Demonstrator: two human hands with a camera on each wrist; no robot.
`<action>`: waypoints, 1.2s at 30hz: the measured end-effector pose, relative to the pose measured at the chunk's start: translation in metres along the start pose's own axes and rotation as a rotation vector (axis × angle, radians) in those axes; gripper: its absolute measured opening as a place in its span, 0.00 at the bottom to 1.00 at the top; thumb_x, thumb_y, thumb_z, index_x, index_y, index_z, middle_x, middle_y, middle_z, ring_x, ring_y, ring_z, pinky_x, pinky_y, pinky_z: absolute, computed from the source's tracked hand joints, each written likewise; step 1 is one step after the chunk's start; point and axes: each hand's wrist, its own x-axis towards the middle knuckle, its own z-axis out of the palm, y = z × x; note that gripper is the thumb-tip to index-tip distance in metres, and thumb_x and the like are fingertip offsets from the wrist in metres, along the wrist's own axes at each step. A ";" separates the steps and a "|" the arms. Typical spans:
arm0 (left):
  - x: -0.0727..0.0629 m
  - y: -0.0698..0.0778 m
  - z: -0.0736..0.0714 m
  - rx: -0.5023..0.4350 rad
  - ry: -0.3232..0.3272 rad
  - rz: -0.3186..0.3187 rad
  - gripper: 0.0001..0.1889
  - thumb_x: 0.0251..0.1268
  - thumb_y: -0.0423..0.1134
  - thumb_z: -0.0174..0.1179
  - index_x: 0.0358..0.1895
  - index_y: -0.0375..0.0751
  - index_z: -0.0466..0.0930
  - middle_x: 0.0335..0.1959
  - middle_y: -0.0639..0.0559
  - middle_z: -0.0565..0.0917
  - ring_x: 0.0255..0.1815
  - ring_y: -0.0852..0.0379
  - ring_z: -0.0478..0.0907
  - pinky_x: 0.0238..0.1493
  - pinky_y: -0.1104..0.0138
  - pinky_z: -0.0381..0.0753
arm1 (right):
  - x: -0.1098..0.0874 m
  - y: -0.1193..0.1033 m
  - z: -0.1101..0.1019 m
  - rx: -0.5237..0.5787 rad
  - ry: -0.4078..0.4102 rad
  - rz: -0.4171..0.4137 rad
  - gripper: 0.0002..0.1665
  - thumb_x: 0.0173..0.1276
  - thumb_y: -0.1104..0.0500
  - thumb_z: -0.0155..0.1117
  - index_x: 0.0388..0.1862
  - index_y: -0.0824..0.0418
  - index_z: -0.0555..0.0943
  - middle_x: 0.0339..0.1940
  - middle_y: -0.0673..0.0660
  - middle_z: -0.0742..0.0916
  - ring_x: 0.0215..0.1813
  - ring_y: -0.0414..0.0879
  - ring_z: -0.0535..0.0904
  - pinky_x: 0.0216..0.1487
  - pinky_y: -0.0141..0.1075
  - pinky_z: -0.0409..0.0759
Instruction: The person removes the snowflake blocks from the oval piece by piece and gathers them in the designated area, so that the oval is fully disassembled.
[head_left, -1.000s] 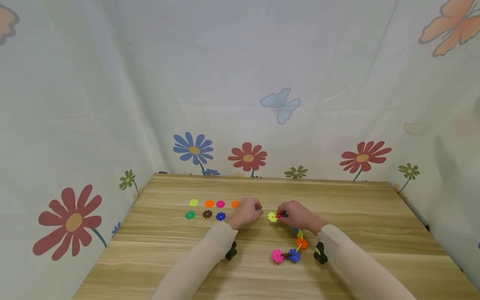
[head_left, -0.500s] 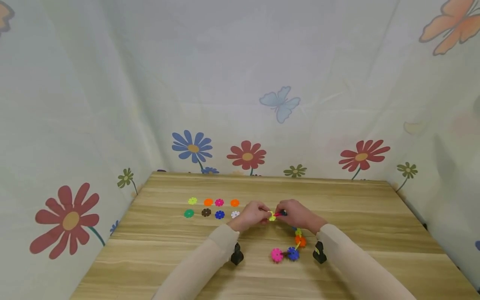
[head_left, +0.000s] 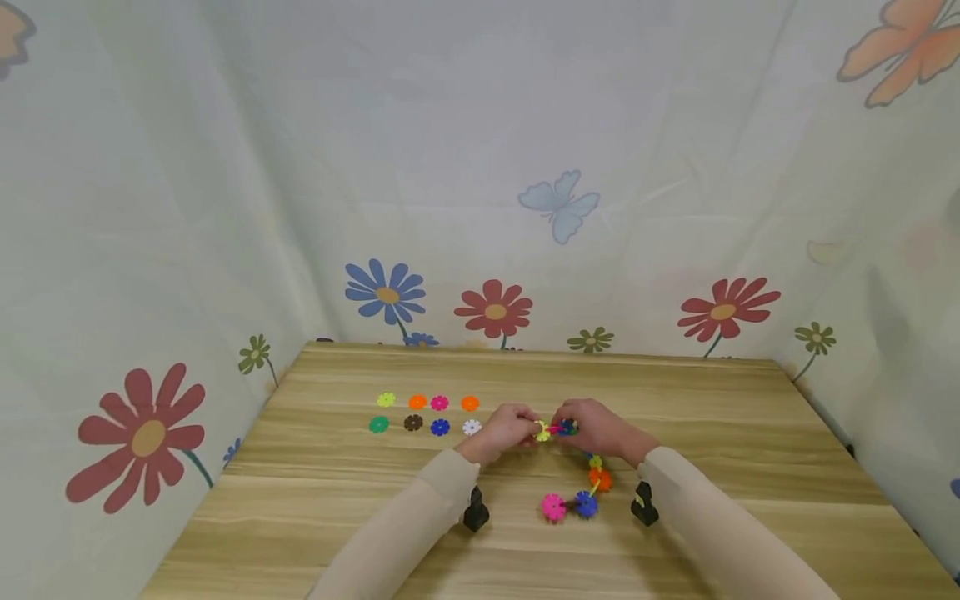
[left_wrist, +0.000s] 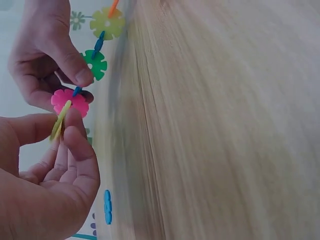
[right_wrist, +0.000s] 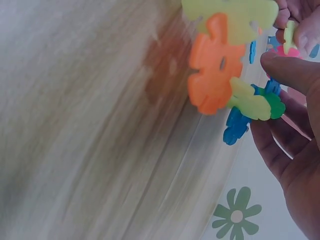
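Observation:
My left hand (head_left: 506, 433) pinches a yellow flower-shaped interlocking disc (left_wrist: 58, 122) between thumb and fingers. That disc touches a pink disc (left_wrist: 60, 100), which links to a blue disc (left_wrist: 77, 91) at the fingertips of my right hand (head_left: 596, 429). My right hand grips the chain around the blue disc and a green disc (left_wrist: 98, 67). From there the chain curves down toward me through an orange disc (head_left: 600, 480) and a dark blue disc (head_left: 587, 505) to a pink end disc (head_left: 553, 507). My fingers partly hide the joint.
Two rows of loose discs lie to the left on the wooden table (head_left: 300, 517), including a white disc (head_left: 472, 427), a brown disc (head_left: 413, 422) and a green loose disc (head_left: 378, 425). A patterned cloth (head_left: 480, 167) hangs behind the table.
My left hand has moved right, from beside the loose discs to the yellow disc, which it now pinches. The white disc has come into view. My right hand has stayed almost in place.

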 end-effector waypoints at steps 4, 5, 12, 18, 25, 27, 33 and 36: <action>0.000 0.001 0.003 -0.008 0.005 0.001 0.08 0.60 0.33 0.63 0.40 0.31 0.80 0.30 0.46 0.81 0.30 0.51 0.77 0.36 0.60 0.79 | -0.001 0.000 -0.001 -0.002 0.001 -0.021 0.10 0.58 0.58 0.71 0.39 0.56 0.83 0.39 0.49 0.83 0.41 0.44 0.79 0.45 0.41 0.78; 0.000 0.001 0.003 -0.012 0.007 0.001 0.08 0.60 0.33 0.64 0.39 0.31 0.80 0.31 0.47 0.81 0.31 0.50 0.77 0.38 0.59 0.79 | -0.001 0.000 -0.001 -0.002 0.003 -0.026 0.10 0.58 0.58 0.71 0.39 0.56 0.83 0.39 0.49 0.83 0.41 0.44 0.79 0.45 0.41 0.78; 0.002 0.000 0.003 0.005 0.081 -0.028 0.08 0.56 0.32 0.67 0.38 0.33 0.82 0.31 0.49 0.81 0.32 0.53 0.77 0.38 0.61 0.78 | 0.001 -0.002 -0.002 0.000 0.022 -0.056 0.09 0.58 0.60 0.72 0.37 0.58 0.84 0.36 0.50 0.83 0.38 0.44 0.79 0.42 0.40 0.78; 0.001 0.001 0.001 0.049 0.133 -0.080 0.06 0.55 0.32 0.66 0.36 0.36 0.82 0.31 0.50 0.80 0.31 0.53 0.76 0.34 0.63 0.76 | 0.003 -0.001 -0.003 0.003 -0.004 -0.039 0.10 0.58 0.59 0.72 0.39 0.58 0.84 0.37 0.49 0.83 0.38 0.42 0.79 0.43 0.39 0.78; 0.000 0.003 -0.003 0.089 0.140 -0.065 0.05 0.57 0.33 0.65 0.36 0.39 0.80 0.31 0.51 0.80 0.30 0.53 0.75 0.31 0.65 0.76 | 0.003 0.001 -0.004 0.008 -0.003 -0.033 0.11 0.57 0.59 0.72 0.39 0.60 0.84 0.36 0.50 0.83 0.37 0.42 0.79 0.42 0.39 0.78; 0.001 0.001 -0.007 0.099 0.140 -0.050 0.05 0.57 0.34 0.66 0.35 0.40 0.81 0.30 0.51 0.81 0.29 0.53 0.74 0.31 0.65 0.75 | 0.003 0.000 -0.005 0.013 -0.007 -0.029 0.11 0.58 0.59 0.72 0.39 0.60 0.84 0.36 0.51 0.83 0.37 0.42 0.79 0.42 0.40 0.78; -0.005 -0.001 -0.020 0.139 0.112 -0.002 0.05 0.58 0.36 0.65 0.36 0.40 0.82 0.31 0.52 0.81 0.30 0.53 0.74 0.32 0.63 0.76 | 0.004 -0.001 -0.005 0.015 -0.022 -0.004 0.10 0.59 0.58 0.71 0.39 0.59 0.84 0.36 0.49 0.83 0.37 0.42 0.78 0.42 0.39 0.78; -0.010 0.001 -0.027 0.135 0.073 0.021 0.07 0.59 0.36 0.64 0.38 0.37 0.81 0.31 0.48 0.82 0.32 0.48 0.78 0.35 0.61 0.77 | 0.005 -0.001 -0.005 0.013 -0.033 0.011 0.10 0.59 0.58 0.71 0.40 0.58 0.84 0.37 0.49 0.83 0.38 0.42 0.78 0.43 0.40 0.78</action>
